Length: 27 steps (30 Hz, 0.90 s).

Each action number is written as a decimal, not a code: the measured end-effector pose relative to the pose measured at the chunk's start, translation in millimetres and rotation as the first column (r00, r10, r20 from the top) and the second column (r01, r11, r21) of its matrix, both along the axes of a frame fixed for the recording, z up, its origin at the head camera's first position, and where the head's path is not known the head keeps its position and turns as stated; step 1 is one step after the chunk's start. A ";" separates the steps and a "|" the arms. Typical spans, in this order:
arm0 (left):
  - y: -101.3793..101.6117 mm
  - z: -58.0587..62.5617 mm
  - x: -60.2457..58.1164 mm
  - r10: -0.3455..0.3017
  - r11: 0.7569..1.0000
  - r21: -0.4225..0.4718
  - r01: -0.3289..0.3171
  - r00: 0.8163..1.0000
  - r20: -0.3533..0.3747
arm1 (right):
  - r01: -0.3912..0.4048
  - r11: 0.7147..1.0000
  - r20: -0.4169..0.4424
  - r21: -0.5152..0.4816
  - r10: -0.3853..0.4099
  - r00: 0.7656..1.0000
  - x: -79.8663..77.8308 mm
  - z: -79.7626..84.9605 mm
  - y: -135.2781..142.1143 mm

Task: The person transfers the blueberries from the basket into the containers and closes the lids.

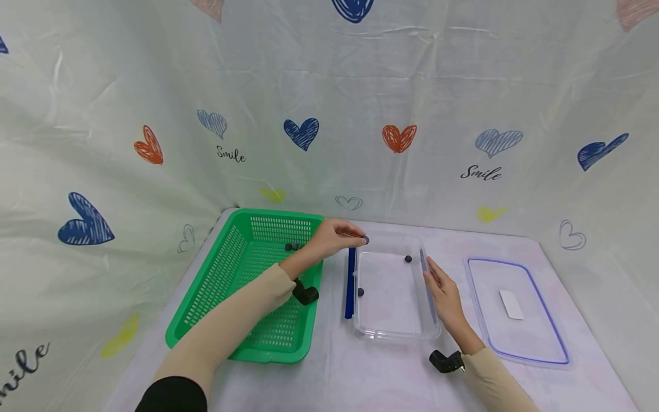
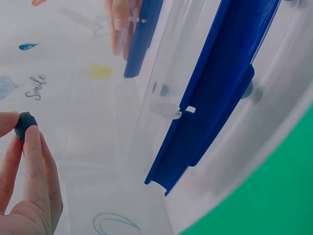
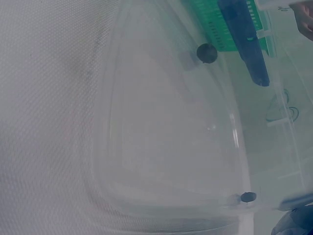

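Observation:
My left hand (image 1: 332, 237) is over the far left corner of a clear plastic box (image 1: 396, 332). It pinches a dark blueberry (image 2: 25, 125) between thumb and fingertips, above the rim. Two more blueberries lie in the box, one by the left wall (image 1: 361, 292) and one near the far right (image 1: 408, 258). My right hand (image 1: 448, 297) rests its extended fingers against the box's right side flap; in the right wrist view only a bit of that hand may show at the lower corner. A blue latch flap (image 1: 350, 283) hangs outside the left wall.
Left of the box stands a green perforated basket (image 1: 180, 323) holding a couple of blueberries (image 1: 291, 246); my left forearm crosses over it. A clear lid (image 1: 515, 355) with a blue seal and a white label (image 1: 511, 304) lies on the right. A heart-printed curtain (image 1: 350, 177) hangs behind the table.

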<state>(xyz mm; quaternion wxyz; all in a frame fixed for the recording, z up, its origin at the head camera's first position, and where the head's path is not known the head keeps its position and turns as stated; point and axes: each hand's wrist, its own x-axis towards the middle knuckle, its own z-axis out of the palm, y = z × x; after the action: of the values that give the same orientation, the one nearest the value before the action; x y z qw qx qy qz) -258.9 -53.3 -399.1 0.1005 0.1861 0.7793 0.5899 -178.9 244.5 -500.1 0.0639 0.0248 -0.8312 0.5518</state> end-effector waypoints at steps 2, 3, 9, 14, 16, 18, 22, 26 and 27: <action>2.6 -0.2 -0.1 -0.002 1.000 -0.019 0.002 1.000 -0.011 | 0.002 1.000 0.012 -0.001 -0.002 1.000 -0.3 -0.4 0.2; 3.9 -0.4 -0.3 -0.003 1.000 -0.028 0.003 1.000 -0.016 | 0.003 1.000 0.016 -0.004 -0.003 1.000 -0.4 -0.4 0.1; 9.9 -0.3 0.1 -0.019 0.999 -0.036 0.018 1.000 -0.023 | 0.002 1.000 0.023 -0.009 -0.002 1.000 -0.8 -1.0 0.1; 11.1 2.1 0.2 -0.019 1.000 -0.025 0.019 1.000 -0.017 | -0.001 1.000 0.022 0.001 0.001 1.000 -0.6 -0.4 0.7; 9.8 2.5 -0.8 -0.013 1.000 -0.018 0.013 1.000 -0.017 | 0.000 1.000 0.022 0.003 0.000 1.000 -0.4 0.8 0.3; 7.4 3.4 -1.5 -0.003 1.000 -0.014 0.003 1.000 -0.016 | 0.002 1.000 0.023 0.002 -0.002 1.000 -0.1 3.2 -0.6; -0.3 5.3 -2.5 0.024 1.000 0.007 -0.024 1.000 -0.004 | 0.000 1.000 0.039 -0.008 0.001 0.999 4.2 15.2 -5.0; -10.6 6.0 -3.6 0.046 0.999 0.028 -0.046 0.999 0.004 | -0.001 1.000 0.051 -0.006 0.002 0.999 8.6 24.3 -7.5; -13.4 6.2 -3.8 0.049 0.998 0.035 -0.049 0.999 0.006 | 0.000 1.000 0.052 -0.007 0.000 0.999 8.3 23.2 -7.0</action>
<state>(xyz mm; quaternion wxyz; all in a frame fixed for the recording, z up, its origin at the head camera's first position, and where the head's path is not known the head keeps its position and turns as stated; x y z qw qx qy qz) -262.6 -66.7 -392.9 0.0848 0.1669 0.7731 0.6061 -170.5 237.4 -476.9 0.0423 0.0102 -0.8305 0.5552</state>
